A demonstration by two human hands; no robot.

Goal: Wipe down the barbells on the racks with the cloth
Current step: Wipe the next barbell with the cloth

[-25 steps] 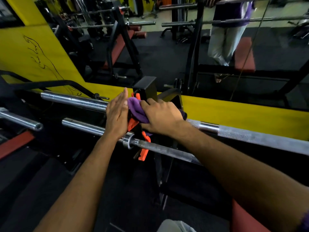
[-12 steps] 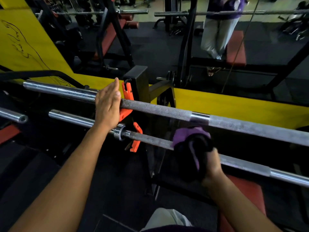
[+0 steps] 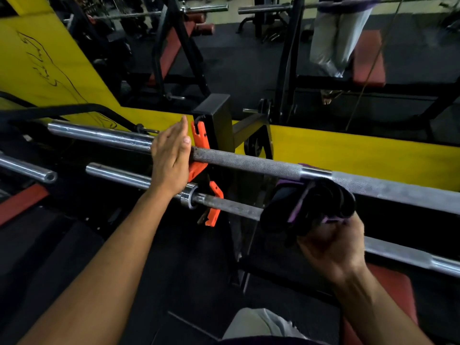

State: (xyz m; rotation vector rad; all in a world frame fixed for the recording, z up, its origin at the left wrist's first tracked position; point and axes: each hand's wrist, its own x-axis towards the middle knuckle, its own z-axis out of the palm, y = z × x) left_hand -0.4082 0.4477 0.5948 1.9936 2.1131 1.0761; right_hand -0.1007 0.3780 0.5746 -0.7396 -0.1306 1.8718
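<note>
Two steel barbells lie across a black rack with orange hooks (image 3: 199, 138). On the upper barbell (image 3: 249, 163), beside the rack post, my left hand (image 3: 170, 160) rests with straight fingers. The lower barbell (image 3: 229, 207) runs in front of it, and a dark purple cloth (image 3: 306, 205) is wrapped around its shaft right of the rack. My right hand (image 3: 333, 247) grips the cloth from below. The cloth hides the stretch of bar under it.
A third bar end (image 3: 32, 170) sticks in at the left. A yellow ledge (image 3: 348, 150) runs behind the bars under a mirror showing other benches and a person's legs (image 3: 333, 38). A red bench pad (image 3: 388, 295) lies under my right arm.
My right hand took the cloth off the upper bar by the rack post, moved down to the lower bar and slid along it to the right. My left hand stayed put.
</note>
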